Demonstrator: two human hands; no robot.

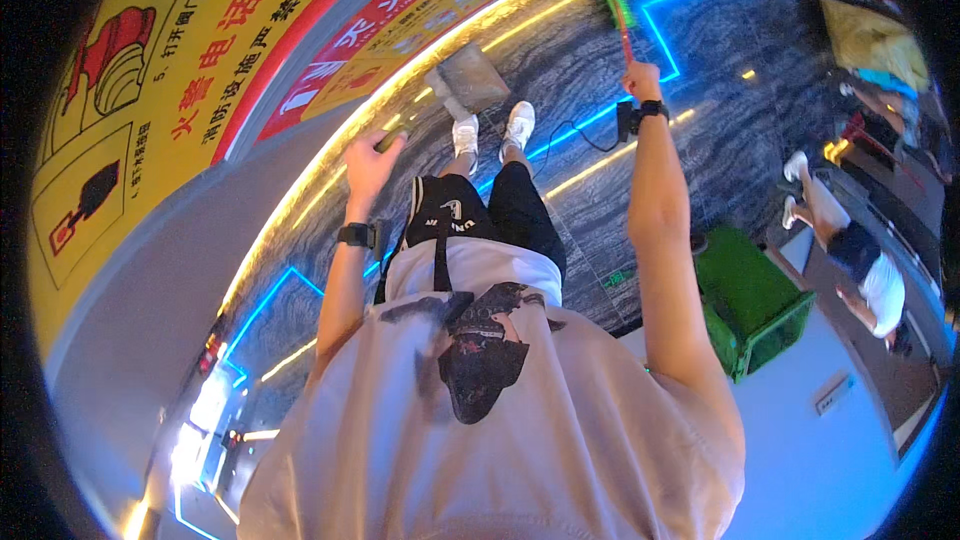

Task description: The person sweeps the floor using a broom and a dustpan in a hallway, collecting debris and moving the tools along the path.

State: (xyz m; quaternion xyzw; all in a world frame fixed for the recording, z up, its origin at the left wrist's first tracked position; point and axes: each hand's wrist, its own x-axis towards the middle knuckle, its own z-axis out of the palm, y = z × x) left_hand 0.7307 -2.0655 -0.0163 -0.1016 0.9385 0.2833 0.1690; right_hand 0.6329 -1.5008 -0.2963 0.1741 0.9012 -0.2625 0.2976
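My right hand [642,81], stretched out ahead, is closed around the red handle of a broom [611,0] with bright green bristles. The bristles point away from me, over the dark marbled floor. My left hand [371,168] is closed on a short olive-green handle end [389,141] near the left wall. A grey dustpan [474,78] lies on the floor just beyond my white shoes [518,125]. Whether the handle in my left hand joins the dustpan cannot be made out. Each wrist wears a dark band.
A curved wall with yellow and red sign panels [230,70] stands at left. Blue and yellow light lines cross the floor [600,195]. A green bin [755,300] is at right. Beyond it, a person in a white top [880,285] and another person [885,100] are visible.
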